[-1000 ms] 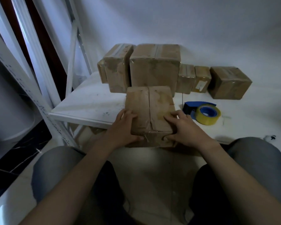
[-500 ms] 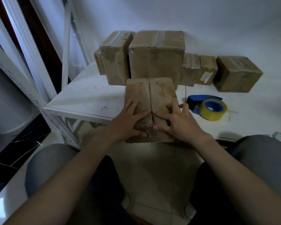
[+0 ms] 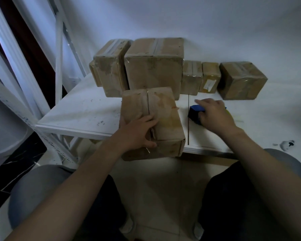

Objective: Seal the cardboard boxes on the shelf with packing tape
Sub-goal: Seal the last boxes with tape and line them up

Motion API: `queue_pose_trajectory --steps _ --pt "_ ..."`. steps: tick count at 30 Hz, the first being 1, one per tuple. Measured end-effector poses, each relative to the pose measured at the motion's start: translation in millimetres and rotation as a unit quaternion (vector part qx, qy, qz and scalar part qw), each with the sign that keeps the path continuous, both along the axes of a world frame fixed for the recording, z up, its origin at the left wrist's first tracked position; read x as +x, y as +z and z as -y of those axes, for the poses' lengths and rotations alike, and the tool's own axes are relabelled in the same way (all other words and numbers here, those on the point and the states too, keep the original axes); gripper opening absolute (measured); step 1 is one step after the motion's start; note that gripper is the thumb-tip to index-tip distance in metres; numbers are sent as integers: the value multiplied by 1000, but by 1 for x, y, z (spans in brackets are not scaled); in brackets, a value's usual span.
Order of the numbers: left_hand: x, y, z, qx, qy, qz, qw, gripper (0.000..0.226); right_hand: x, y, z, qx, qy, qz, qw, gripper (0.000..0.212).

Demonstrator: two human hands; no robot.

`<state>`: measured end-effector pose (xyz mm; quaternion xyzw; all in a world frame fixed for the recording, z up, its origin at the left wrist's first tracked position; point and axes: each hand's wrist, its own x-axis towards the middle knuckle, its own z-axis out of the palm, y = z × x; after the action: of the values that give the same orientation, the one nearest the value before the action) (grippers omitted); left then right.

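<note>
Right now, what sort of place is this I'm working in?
Probably a small storeroom or packing corner: a white shelf against a plain wall, a row of taped cardboard boxes along its back, and a blue tape dispenser under the right hand.

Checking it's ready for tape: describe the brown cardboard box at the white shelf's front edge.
The brown cardboard box stands upright, overhanging the white shelf's front edge. Its cardboard looks worn and stained. Two top flaps are folded down, meeting at a central seam that shows a dark gap. The left hand presses flat across that seam, thumb at the front edge.
</note>
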<state>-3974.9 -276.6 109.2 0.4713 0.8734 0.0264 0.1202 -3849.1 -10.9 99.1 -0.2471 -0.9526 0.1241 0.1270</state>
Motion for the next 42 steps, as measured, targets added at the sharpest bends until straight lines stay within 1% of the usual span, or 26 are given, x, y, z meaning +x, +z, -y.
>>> queue_pose_trajectory --steps 3,6,8,12,15,17,20,22,24,26,28,30,31,33,35,37,39,41,42 --pt "0 0 -8 -3 13 14 1000 103 -3 -12 -40 -64 -119 96 986 64" --pt "1 4 -15 -21 20 3 1000 108 -10 -24 -64 -136 -181 128 966 74" --pt "1 4 -20 -25 25 5 999 111 -13 -31 -72 -177 -190 119 958 72" --pt "-3 4 -27 -19 37 24 999 112 -9 -37 -83 -190 -209 85 955 59" --pt "-2 9 -30 -18 47 25 998 104 -3 -35 -85 -255 -225 65 938 56" --pt "0 13 -30 -8 57 21 998 96 2 -28 -79 -297 -227 30 927 51" --pt "2 14 -30 3 71 28 997 83 11 -10 -63 -347 -206 -69 912 47" --pt "3 13 -29 18 80 39 996 71 17 9 -50 -381 -168 -144 898 55" --pt "4 15 -29 63 86 43 993 60 22 30 -35 -401 -125 -193 887 63" --pt "9 20 -33 144 81 38 986 47 25 50 -18 -399 -85 -218 887 69" --pt "15 31 -39 237 89 47 966 32 27 68 2 -389 -52 -220 893 72" --pt "22 46 -44 309 129 91 938 20 26 80 21 -386 -30 -216 896 75" --pt "26 52 -47 335 153 125 921 22 25 84 28 -385 -20 -217 897 76" --pt "31 61 -50 364 187 188 893 39 23 91 43 -386 -1 -217 897 75" --pt "34 66 -48 378 201 212 879 53 23 96 55 -384 16 -218 897 73" --pt "33 69 -42 403 215 219 862 53 22 99 65 -379 34 -219 898 72" --pt "32 72 -33 418 221 215 855 40 21 102 71 -371 45 -218 901 73" --pt "33 73 -22 412 222 178 866 20 21 103 72 -364 49 -214 905 74" --pt "34 75 -15 406 220 143 876 16 21 103 73 -360 52 -210 907 74"
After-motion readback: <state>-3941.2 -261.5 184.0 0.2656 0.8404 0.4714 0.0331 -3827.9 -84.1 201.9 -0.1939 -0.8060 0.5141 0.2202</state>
